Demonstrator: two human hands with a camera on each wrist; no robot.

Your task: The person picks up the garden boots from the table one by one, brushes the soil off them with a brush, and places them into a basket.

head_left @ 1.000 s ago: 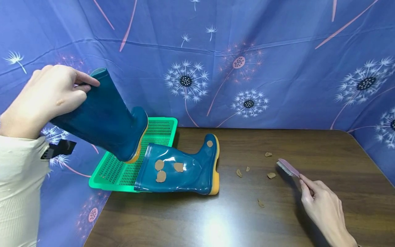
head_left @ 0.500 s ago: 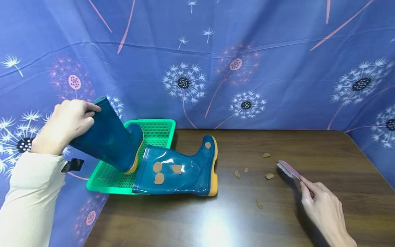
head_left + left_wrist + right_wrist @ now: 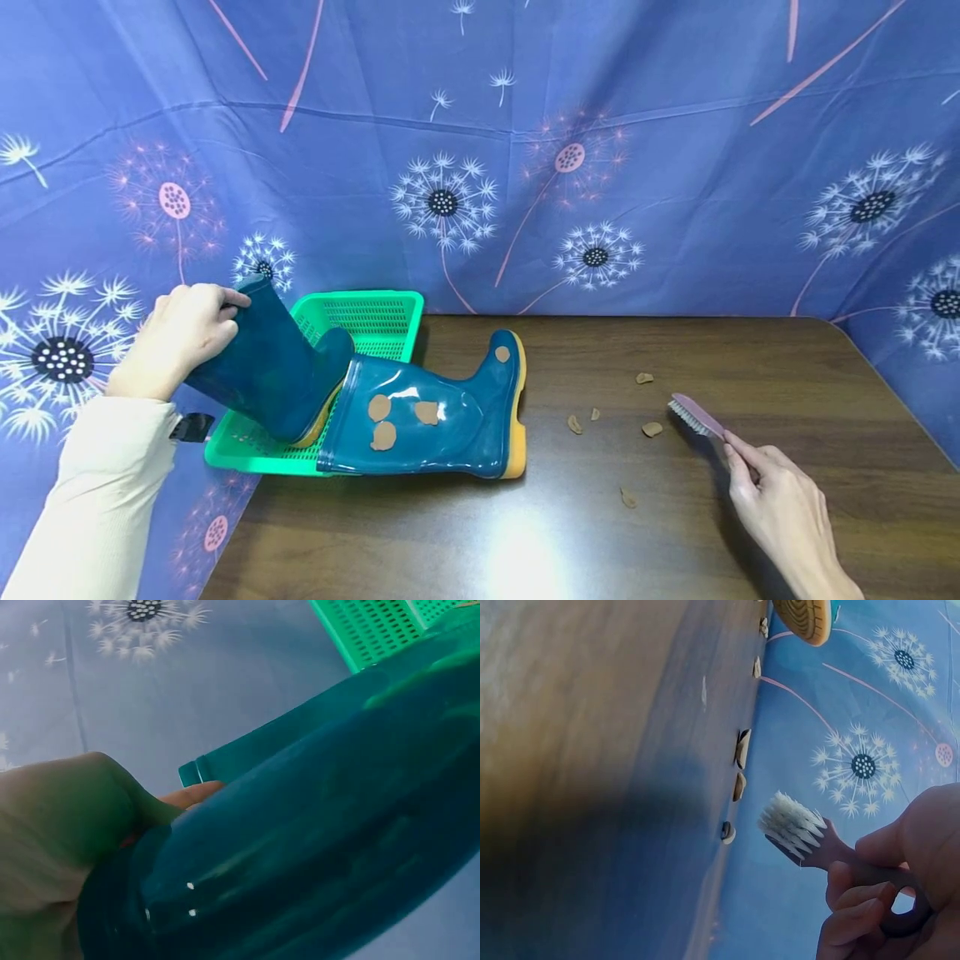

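Note:
My left hand (image 3: 183, 333) grips the top of a teal rain boot (image 3: 262, 375) with a yellow sole. That boot leans with its foot down inside the green basket (image 3: 251, 460). In the left wrist view its shaft (image 3: 315, 817) fills much of the picture, and the fingers curl over the rim. A second teal boot (image 3: 435, 442) lies on its side, its shaft top over the basket's edge and its foot on the table, with several brown patches on it. On the right, my right hand (image 3: 783, 500) holds a pink brush (image 3: 697, 414) by its handle, white bristles facing left.
Several small brown flakes (image 3: 652, 429) lie scattered on the dark wooden table (image 3: 570, 542) between the lying boot and the brush. A blue cloth (image 3: 495, 75) with dandelion prints hangs behind the table and along its sides.
My left hand has lowered the boot it grips, and its sole has come down into the basket. The right hand stays almost still with the brush.

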